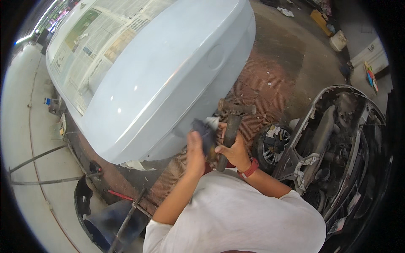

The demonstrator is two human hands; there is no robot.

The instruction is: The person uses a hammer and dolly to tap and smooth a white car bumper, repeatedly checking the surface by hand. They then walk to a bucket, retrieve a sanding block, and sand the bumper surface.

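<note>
In the head view my right hand (230, 149) grips the thick dark handle of a hammer (237, 107), whose worn metal head points up in front of me. Just left of it my left hand (195, 149) is closed on a blurred dark object (204, 137) with a small light piece at its top; I cannot make out what it is. Both hands are in front of my torso, beside the lower side of a pale, glossy vehicle body (160, 76), which has newspaper (97, 38) covering part of it.
A stripped vehicle part (320, 147) and a wheel (269, 156) lie to my right. Metal stands (38, 181) and a red tool (120, 195) are at lower left by the pale wall (27, 126). Several items (337, 41) sit along the far right wall.
</note>
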